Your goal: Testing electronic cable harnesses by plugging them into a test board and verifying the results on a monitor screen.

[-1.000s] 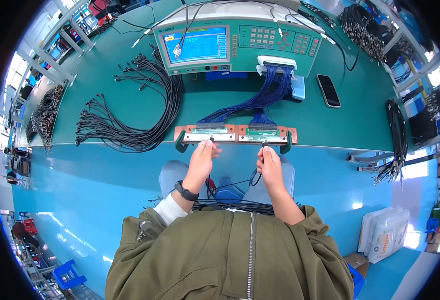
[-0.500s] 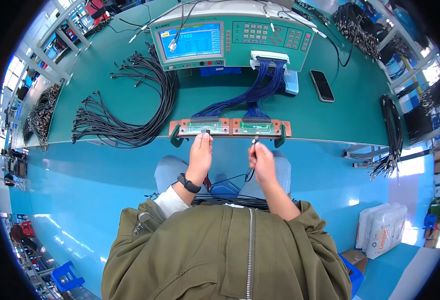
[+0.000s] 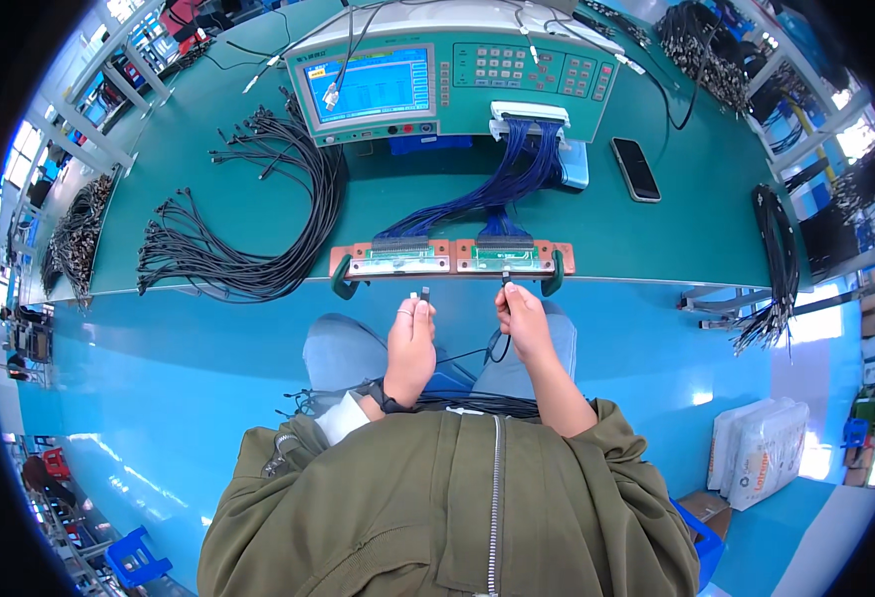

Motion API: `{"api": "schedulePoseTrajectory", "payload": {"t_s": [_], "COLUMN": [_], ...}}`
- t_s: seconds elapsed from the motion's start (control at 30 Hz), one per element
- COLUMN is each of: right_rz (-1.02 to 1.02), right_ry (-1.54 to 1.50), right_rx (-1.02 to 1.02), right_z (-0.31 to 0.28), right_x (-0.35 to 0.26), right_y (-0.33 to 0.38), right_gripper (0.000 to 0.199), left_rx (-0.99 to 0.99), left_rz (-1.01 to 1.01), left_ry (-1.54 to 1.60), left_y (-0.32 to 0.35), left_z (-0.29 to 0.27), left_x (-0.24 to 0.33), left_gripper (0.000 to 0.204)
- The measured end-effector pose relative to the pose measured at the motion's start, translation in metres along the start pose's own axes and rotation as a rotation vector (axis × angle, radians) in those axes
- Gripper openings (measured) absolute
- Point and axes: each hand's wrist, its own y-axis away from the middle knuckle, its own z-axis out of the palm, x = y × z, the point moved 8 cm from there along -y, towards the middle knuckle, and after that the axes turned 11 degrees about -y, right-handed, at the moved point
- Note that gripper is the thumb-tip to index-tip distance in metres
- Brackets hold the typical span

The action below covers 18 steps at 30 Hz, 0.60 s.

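Note:
My left hand (image 3: 412, 333) pinches one small plug end of a thin black cable (image 3: 462, 353), tip pointing up just below the table edge. My right hand (image 3: 522, 316) pinches the cable's other plug, held right under the connector fixture (image 3: 452, 261), an orange-and-green board pair clamped at the table's front edge. The cable loops down between my hands toward my lap, where more black cables (image 3: 358, 403) lie. Blue ribbon wires (image 3: 497, 189) run from the fixture up to a green tester box (image 3: 457, 75) with a blue screen.
A big bundle of black cables (image 3: 248, 229) fans over the green table's left side. A black phone (image 3: 636, 169) lies at the right, more cable bundles (image 3: 776, 259) hang off the right edge. White sacks (image 3: 761, 453) stand on the blue floor.
Both hands have drawn back a little from the fixture toward me, each still pinching a cable end. The left hand's plug now stands free below the board.

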Motion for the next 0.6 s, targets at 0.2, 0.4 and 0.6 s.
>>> {"api": "schedulePoseTrajectory", "payload": {"t_s": [0.2,0.4,0.6], "right_rz": [-0.064,-0.042,-0.005], "right_ry": [-0.138,-0.285,-0.218], "right_rx": [0.052,0.053,0.031], "right_z": [0.005,0.009,0.008], "right_x": [0.0,0.001,-0.005], "right_y": [0.002,-0.001,-0.002], "right_gripper": [0.026,0.026,0.026], "left_rx": [0.021,0.053,0.068], "left_rz": [-0.115,-0.233,-0.244], "left_ry": [0.085,0.147,0.174], "left_y": [-0.015,-0.022,-0.025], "left_z": [-0.019,-0.028,-0.031], "left_x": [-0.01,-0.017,-0.019], "left_gripper": [0.017,0.017,0.018]}}
